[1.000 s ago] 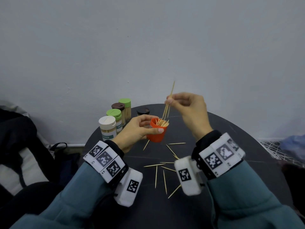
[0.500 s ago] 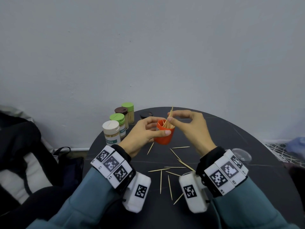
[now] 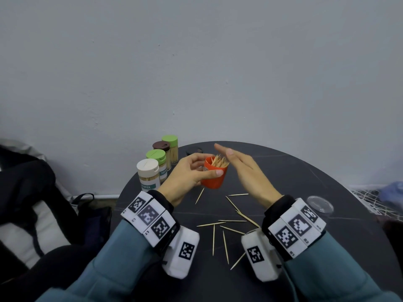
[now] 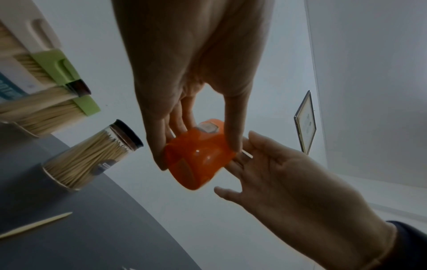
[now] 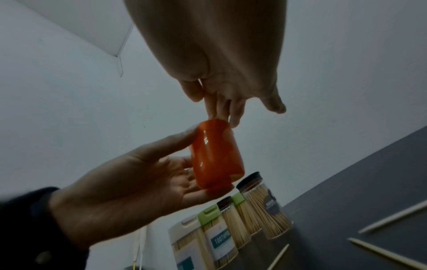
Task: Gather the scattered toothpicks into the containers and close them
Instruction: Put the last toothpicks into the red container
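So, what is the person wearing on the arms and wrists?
Both arms are in teal-blue padded sleeves with dark cuffs. Each wrist carries a white band of three blocks printed with black square code markers, and a white box-shaped camera unit with one more marker hangs below it. The left hand and the right hand are bare, without gloves.

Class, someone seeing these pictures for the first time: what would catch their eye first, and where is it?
The bright orange plastic cup bristling with toothpicks, gripped by the left hand above the round black table, with the open right hand flat beside its rim. Next, pale wooden toothpicks scattered between the wrists.
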The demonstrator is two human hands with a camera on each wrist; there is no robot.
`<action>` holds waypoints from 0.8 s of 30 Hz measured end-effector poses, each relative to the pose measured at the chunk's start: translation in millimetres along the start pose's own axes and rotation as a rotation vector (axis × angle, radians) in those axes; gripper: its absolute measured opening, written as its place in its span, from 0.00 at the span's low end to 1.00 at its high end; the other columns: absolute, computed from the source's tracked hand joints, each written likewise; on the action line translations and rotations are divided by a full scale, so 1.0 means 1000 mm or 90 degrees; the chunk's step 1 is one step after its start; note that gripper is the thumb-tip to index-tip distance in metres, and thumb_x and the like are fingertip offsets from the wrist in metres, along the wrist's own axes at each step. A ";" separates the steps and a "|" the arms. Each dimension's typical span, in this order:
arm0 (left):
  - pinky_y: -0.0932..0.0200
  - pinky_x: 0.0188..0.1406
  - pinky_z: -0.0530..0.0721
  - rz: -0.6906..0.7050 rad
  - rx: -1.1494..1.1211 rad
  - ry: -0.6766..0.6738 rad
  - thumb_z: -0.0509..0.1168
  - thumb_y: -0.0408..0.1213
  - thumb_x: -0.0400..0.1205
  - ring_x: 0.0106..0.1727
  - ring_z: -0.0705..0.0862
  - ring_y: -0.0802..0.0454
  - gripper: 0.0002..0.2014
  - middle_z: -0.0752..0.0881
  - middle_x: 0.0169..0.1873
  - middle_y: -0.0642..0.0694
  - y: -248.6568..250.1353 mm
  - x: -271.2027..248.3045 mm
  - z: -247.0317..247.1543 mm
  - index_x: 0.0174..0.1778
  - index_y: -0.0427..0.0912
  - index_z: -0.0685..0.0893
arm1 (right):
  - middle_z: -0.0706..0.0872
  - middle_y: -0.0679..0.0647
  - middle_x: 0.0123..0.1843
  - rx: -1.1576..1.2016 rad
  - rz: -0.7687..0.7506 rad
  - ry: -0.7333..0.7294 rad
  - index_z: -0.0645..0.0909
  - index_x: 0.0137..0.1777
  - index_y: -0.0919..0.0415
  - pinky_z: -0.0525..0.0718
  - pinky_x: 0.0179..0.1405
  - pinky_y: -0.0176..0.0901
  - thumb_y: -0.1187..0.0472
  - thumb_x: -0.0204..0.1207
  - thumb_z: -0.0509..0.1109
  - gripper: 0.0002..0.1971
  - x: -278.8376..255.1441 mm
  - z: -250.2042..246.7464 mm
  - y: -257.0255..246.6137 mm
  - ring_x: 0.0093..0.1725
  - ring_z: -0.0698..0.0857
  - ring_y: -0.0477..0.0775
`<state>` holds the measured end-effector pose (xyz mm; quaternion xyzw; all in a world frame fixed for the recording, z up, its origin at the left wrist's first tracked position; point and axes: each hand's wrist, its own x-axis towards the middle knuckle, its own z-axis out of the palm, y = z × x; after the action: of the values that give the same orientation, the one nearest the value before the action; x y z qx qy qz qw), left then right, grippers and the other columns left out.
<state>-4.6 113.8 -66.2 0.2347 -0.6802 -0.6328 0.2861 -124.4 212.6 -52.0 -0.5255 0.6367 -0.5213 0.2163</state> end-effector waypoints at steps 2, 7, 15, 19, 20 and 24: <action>0.55 0.57 0.85 -0.009 0.005 0.008 0.75 0.31 0.72 0.62 0.83 0.50 0.25 0.85 0.60 0.43 0.000 0.000 -0.001 0.65 0.43 0.80 | 0.71 0.35 0.71 0.011 -0.014 -0.004 0.69 0.76 0.47 0.64 0.58 0.13 0.52 0.86 0.49 0.20 0.002 -0.003 -0.001 0.70 0.67 0.31; 0.60 0.51 0.83 0.012 -0.016 0.094 0.76 0.29 0.71 0.58 0.84 0.52 0.25 0.85 0.60 0.42 0.000 0.004 -0.010 0.65 0.40 0.80 | 0.78 0.48 0.71 -0.183 0.022 -0.051 0.76 0.70 0.55 0.66 0.71 0.36 0.68 0.84 0.54 0.18 0.024 -0.019 0.013 0.73 0.72 0.45; 0.45 0.68 0.80 0.014 -0.031 0.149 0.77 0.30 0.70 0.66 0.81 0.47 0.27 0.83 0.63 0.41 0.005 0.006 -0.022 0.65 0.40 0.78 | 0.62 0.54 0.82 -0.648 0.123 -0.469 0.57 0.81 0.43 0.61 0.77 0.45 0.76 0.78 0.49 0.36 0.037 0.017 0.010 0.79 0.64 0.56; 0.45 0.69 0.78 0.013 -0.022 0.154 0.76 0.29 0.72 0.65 0.80 0.48 0.27 0.83 0.61 0.44 0.006 0.005 -0.023 0.66 0.40 0.78 | 0.51 0.47 0.84 -0.775 0.125 -0.564 0.51 0.83 0.50 0.55 0.78 0.46 0.73 0.81 0.51 0.33 0.036 0.036 0.009 0.81 0.59 0.55; 0.45 0.69 0.78 0.012 -0.021 0.154 0.76 0.29 0.72 0.65 0.80 0.49 0.26 0.83 0.60 0.44 0.006 0.005 -0.024 0.65 0.40 0.78 | 0.49 0.47 0.85 -0.788 0.127 -0.574 0.49 0.83 0.52 0.56 0.79 0.46 0.73 0.82 0.51 0.32 0.034 0.038 0.010 0.81 0.59 0.55; 0.46 0.69 0.79 0.013 -0.018 0.147 0.76 0.29 0.72 0.63 0.81 0.50 0.23 0.83 0.56 0.47 0.006 0.004 -0.024 0.62 0.42 0.79 | 0.45 0.51 0.85 -0.785 0.128 -0.579 0.45 0.83 0.55 0.55 0.80 0.51 0.73 0.81 0.51 0.33 0.017 0.033 0.015 0.82 0.56 0.58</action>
<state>9.0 93.7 -59.0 0.2946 -0.6361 -0.6082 0.3724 -110.1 181.5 -72.4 -0.6530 0.7052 0.2171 0.1710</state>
